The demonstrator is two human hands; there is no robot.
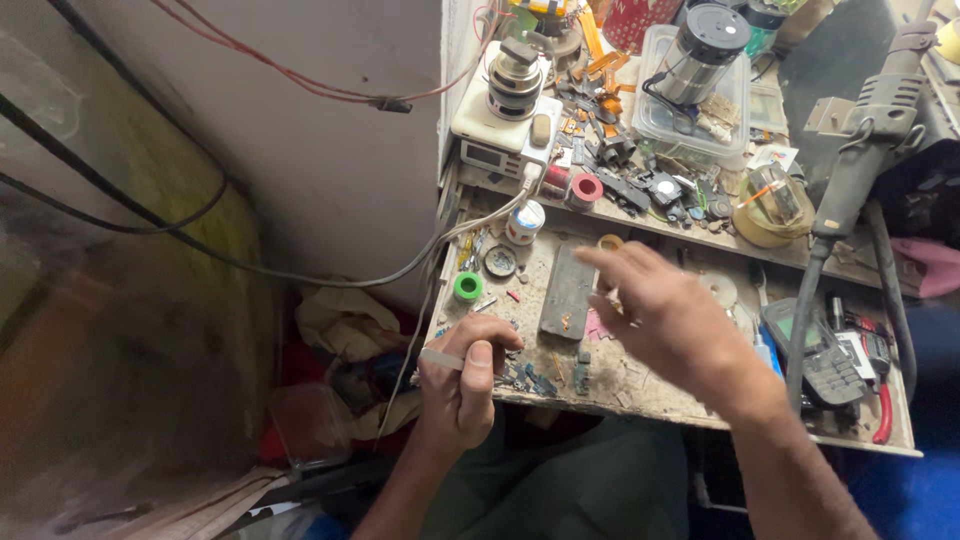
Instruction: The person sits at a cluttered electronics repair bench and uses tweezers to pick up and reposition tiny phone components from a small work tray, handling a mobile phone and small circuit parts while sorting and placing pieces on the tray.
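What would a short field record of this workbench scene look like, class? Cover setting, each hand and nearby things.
Setting: cluttered workbench seen from above
Left hand: fingers pinch a thin pale tool at the bench's front edge
Right hand: open, blurred, above the bench, holding nothing visible
Nearby: dark flat slab, green tape roll, red-handled pliers

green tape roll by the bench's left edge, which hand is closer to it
Left. The left hand, pinching a thin tool, sits just below the green tape roll. The right hand hovers well off to its right.
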